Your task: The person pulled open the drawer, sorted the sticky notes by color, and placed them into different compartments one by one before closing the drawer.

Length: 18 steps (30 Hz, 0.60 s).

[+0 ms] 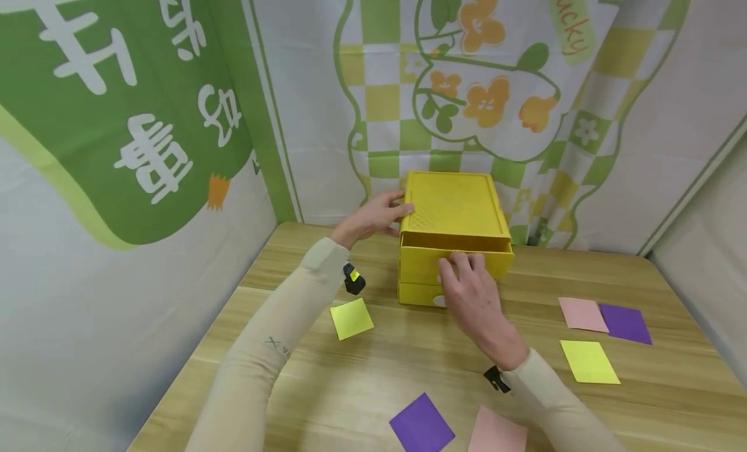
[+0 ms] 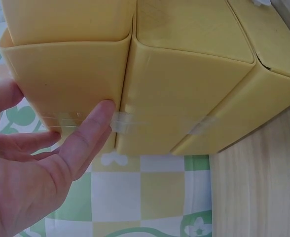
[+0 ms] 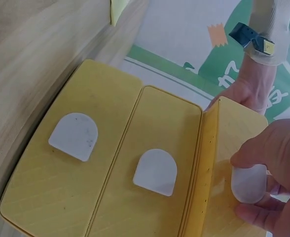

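A yellow drawer cabinet [image 1: 452, 202] has its top drawer [image 1: 423, 264] partly pulled out. My right hand [image 1: 473, 296] is at the drawer's front; in the right wrist view its thumb and fingers pinch the white pull tab [image 3: 248, 185]. My left hand [image 1: 379, 215] rests against the cabinet's left side near the top, fingers extended; in the left wrist view, fingertips [image 2: 104, 107] touch the yellow side wall. Two lower drawers are closed, with a white tab on the middle drawer [image 3: 152, 123] and another on the bottom drawer [image 3: 108, 81].
The wooden table [image 1: 315, 393] carries a yellow paper square [image 1: 352, 319] left of the cabinet. Purple [image 1: 422, 423] and pink [image 1: 496, 432] squares lie at the front. More pink [image 1: 583, 314], purple [image 1: 626, 323] and yellow [image 1: 589, 361] squares lie right. A printed curtain [image 1: 379, 102] hangs behind.
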{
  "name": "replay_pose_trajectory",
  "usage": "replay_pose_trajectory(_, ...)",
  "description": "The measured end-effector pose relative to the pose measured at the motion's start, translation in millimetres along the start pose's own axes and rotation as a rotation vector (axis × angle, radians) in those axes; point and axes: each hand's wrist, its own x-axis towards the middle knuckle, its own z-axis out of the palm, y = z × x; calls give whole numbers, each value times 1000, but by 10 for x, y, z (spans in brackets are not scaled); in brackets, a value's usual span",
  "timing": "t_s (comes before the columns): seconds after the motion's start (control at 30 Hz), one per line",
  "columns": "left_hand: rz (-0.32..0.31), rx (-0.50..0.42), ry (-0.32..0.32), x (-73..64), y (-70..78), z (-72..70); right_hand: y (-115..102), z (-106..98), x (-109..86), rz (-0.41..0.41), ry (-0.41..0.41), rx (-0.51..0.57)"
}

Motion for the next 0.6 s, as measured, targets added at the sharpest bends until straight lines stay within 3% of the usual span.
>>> replay_pose_trajectory(0.6, -16, -55, -7, -14, 14, 15, -105, -200, -37, -13, -69, -38)
